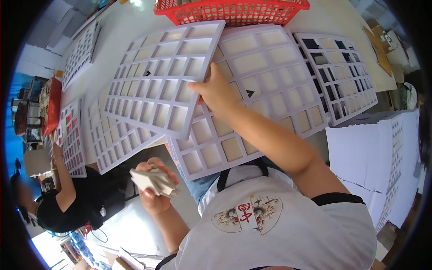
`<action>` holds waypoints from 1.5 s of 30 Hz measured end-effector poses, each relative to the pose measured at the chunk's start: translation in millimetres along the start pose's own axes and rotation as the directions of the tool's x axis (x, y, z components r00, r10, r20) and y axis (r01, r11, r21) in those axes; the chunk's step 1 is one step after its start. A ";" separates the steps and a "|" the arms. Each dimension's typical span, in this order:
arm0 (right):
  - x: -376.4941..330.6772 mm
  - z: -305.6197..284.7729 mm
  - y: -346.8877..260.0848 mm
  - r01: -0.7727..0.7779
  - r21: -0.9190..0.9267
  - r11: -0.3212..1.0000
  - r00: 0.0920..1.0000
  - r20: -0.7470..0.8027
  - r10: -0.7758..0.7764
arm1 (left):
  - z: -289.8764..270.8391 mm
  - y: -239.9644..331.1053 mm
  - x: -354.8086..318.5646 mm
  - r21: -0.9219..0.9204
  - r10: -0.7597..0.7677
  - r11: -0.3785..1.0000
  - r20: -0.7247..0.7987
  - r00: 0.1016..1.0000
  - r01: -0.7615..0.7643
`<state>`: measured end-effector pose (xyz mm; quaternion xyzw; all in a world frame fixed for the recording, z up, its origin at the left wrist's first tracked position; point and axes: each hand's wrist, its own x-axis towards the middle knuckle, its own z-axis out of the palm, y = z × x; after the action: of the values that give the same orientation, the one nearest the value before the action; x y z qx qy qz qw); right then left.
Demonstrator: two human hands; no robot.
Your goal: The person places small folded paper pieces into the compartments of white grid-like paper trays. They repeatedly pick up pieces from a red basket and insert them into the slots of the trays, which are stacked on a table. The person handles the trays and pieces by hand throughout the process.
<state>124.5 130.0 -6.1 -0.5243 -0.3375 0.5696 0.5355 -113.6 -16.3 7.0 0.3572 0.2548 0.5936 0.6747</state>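
Observation:
My left hand [156, 202] is raised at the lower left. Its fingers close around a small stack of flat cream pieces [154, 181], which look like card. My right hand [219, 92] pinches the right edge of a white gridded tray [172, 76], thumb on top and fingers underneath. That tray is tilted and lies partly over two others. Beneath the right forearm is a larger gridded tray [234, 163] with cream squares in its compartments and a small black mark in one. The lower left tray [101, 155] is partly covered by the held one.
A red plastic basket [231, 15] stands at the table's far side. On the right, a gridded tray [339, 67] shows dark and pale compartments. Another person [67, 200] in black works at the left beside a tray with pink pieces [72, 135]. White stacked boxes [360, 157] stand at the right.

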 end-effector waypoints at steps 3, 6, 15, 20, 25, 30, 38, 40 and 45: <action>-15.8 -28.9 -8.8 0.241 0.297 0.924 0.968 -0.008 -0.250 | -15.0 17.9 -0.3 0.041 0.105 0.993 0.030 0.994 -0.106; -47.4 -108.7 -43.7 0.231 0.207 0.951 0.959 0.117 -0.259 | -34.2 49.5 -1.9 -0.013 0.243 0.970 0.072 0.967 -0.243; -99.0 -287.3 -61.5 0.092 -0.475 0.875 0.969 -0.160 -0.189 | -5.7 28.1 11.3 0.218 -0.062 0.971 -0.183 0.981 0.102; -92.3 -190.5 -57.3 0.165 -0.845 0.509 0.898 -0.085 -0.433 | 44.5 -10.6 11.5 0.266 -0.305 0.901 -0.175 0.936 0.343; -122.6 -59.8 -47.3 0.588 -0.422 0.690 0.774 0.541 -0.329 | 59.2 -25.7 11.5 0.355 -0.344 0.863 -0.108 0.933 0.359; -128.1 -53.2 -39.7 0.352 -0.350 0.868 0.896 0.395 -0.203 | 59.1 -27.2 5.2 0.319 -0.372 0.858 -0.157 0.915 0.404; -143.6 -94.6 -14.6 0.255 -0.627 0.736 0.904 0.424 0.048 | 24.7 -30.8 -21.8 0.269 -0.437 0.852 -0.107 0.893 0.449; -146.7 -99.0 -5.8 0.494 -0.667 0.558 0.827 0.559 -0.064 | 22.2 -30.3 -19.8 0.256 -0.422 0.856 -0.157 0.893 0.449; -171.7 -103.5 2.4 0.697 -0.690 0.194 0.715 0.689 -0.119 | 23.3 -31.3 -17.8 0.289 -0.366 0.862 -0.213 0.906 0.416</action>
<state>202.0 -54.3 9.1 -0.4489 -0.8535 0.2066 0.1655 -79.3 -39.3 -4.6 0.3592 0.4673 0.4183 0.6911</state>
